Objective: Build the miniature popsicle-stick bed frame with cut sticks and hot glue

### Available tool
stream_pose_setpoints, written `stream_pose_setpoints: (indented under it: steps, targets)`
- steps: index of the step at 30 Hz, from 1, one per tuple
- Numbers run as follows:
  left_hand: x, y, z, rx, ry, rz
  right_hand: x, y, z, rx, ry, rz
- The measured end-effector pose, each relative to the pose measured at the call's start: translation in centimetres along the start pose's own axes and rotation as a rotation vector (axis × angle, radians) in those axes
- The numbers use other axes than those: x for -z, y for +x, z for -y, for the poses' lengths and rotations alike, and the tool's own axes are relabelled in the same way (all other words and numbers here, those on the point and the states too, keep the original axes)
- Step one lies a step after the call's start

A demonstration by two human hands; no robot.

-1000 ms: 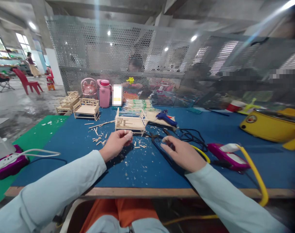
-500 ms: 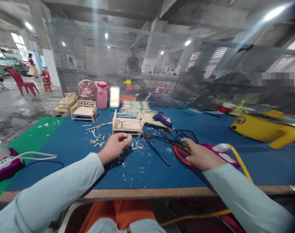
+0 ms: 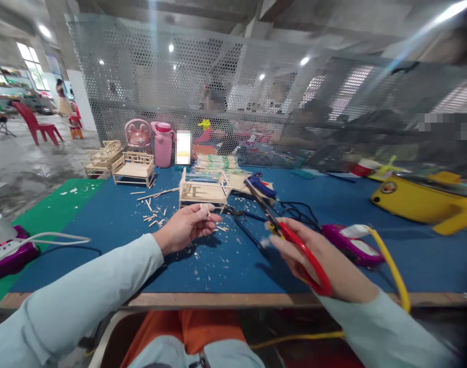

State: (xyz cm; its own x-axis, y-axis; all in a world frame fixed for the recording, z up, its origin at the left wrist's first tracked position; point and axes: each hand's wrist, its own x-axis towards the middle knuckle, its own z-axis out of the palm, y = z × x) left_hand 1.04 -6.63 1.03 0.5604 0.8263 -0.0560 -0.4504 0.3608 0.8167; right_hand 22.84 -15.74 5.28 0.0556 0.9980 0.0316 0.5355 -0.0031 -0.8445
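Scissors (image 3: 291, 235) in right hand (image 3: 325, 249), left hand (image 3: 185, 228) apart — grip unclear

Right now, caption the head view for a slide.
Right hand holding red-handled scissors, left hand near a small wooden bench.

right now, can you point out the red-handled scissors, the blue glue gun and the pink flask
Red-handled scissors (image 3: 292, 236): head view, on the red handle.
Blue glue gun (image 3: 266, 189): head view, on its body.
Pink flask (image 3: 163, 149): head view, on its side.
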Motion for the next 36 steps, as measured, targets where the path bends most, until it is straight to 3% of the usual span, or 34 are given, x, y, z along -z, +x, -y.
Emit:
stream_pose_setpoints:
  steps: [3, 6, 10, 17, 29, 36]
  targets:
    - [0.0, -0.1, -0.2, -0.014, -0.034, 0.049, -2.1, 1.7, 0.8, 0.026, 0.059, 0.084]
    - [0.1, -0.1, -0.2, -0.038, -0.019, 0.063, -2.9, 2.9, 1.4, 0.160, 0.019, 0.101]
    - [0.0, -0.2, 0.0, -0.072, 0.046, 0.046, -3.1, 3.4, 1.6, 0.368, -0.206, 0.062]
    - [-0.3, -0.3, 0.1, -0.108, 0.082, 0.031, -3.0, 3.5, 1.1, 0.570, -0.536, 0.049]
    - [-0.5, -0.5, 0.1, -0.092, 0.097, 0.036, -2.8, 3.6, 0.7, 0.726, -0.568, 0.021]
    - [-0.2, -0.3, 0.4, -0.137, 0.153, 0.057, -3.0, 3.6, 0.6, 0.744, -0.579, 0.011]
